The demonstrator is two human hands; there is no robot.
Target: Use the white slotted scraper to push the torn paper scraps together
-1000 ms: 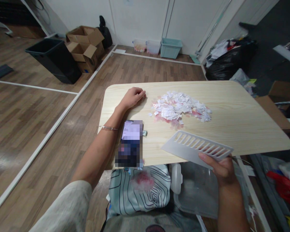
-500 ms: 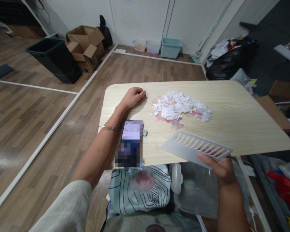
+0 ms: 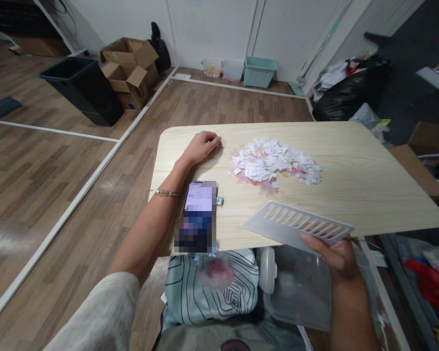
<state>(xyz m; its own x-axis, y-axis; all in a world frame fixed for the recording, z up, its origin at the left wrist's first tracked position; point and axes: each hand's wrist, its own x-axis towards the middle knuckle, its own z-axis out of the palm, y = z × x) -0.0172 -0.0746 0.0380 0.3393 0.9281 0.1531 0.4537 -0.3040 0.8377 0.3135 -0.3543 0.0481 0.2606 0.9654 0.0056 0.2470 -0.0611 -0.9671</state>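
My right hand (image 3: pixel 334 256) holds a white plastic piece with a row of slanted slots (image 3: pixel 292 222), with the thumb on top. It slants over the near edge of the table (image 3: pixel 366 170). Beyond it, on the tabletop, lies a spread heap of small white paper scraps (image 3: pixel 267 158) mixed with pink bits. To the left of the heap, my left hand (image 3: pixel 205 145) rests on the table, its fingers loosely curled in and no object visible in them. A phone (image 3: pixel 199 195), partly blurred out, lies beside my left forearm.
Below the near table edge are a patterned cushion-like bag (image 3: pixel 183 292) on my lap and a clear plastic bin (image 3: pixel 296 292). On the floor stand a black bin (image 3: pixel 84 92), cardboard boxes (image 3: pixel 131 87) and a teal tub (image 3: pixel 259 73). Black bags (image 3: pixel 340 97) lie at right.
The white slotted piece has tipped slightly, its far edge now a little lower. My left hand and the paper heap have not visibly moved.
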